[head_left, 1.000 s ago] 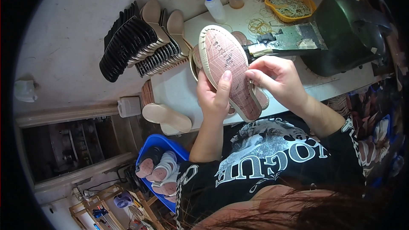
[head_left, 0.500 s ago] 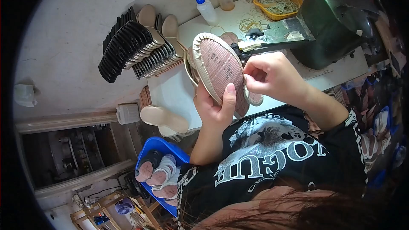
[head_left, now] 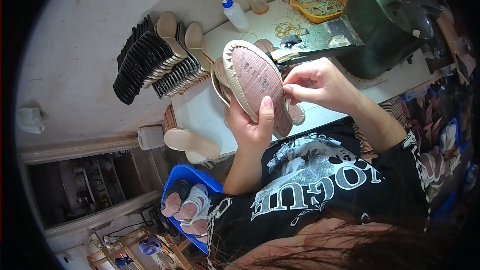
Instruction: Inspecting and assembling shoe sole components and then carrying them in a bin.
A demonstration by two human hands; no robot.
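Observation:
A sandal (head_left: pixel 252 72) is tilted up with its pinkish, scored underside facing me, and a pale gathered edge runs round it. My left hand (head_left: pixel 254 127) is closed round its lower left side, the thumb pressed on the underside and the other fingers hidden behind. At the sandal's right edge my right hand (head_left: pixel 325 86) pinches the pale rim between thumb and fingertips. Behind the sandal, more pinkish sole pieces (head_left: pixel 297 115) and pale straps show in part. Just beyond it juts the green arm of a machine (head_left: pixel 325 40).
Stacked black and beige soles (head_left: pixel 145 62) stand at the left by the wall. A beige insole (head_left: pixel 192 142) lies on the white table (head_left: pixel 195 105). Two bottles (head_left: pixel 236 16) and a yellow basket (head_left: pixel 312 12) of bands are at the back. A blue bin (head_left: pixel 177 170) holds footwear lower left.
The view has shifted slightly. My right fingertips have moved a little along the sandal's edge, still pinching it. My left hand keeps the same hold.

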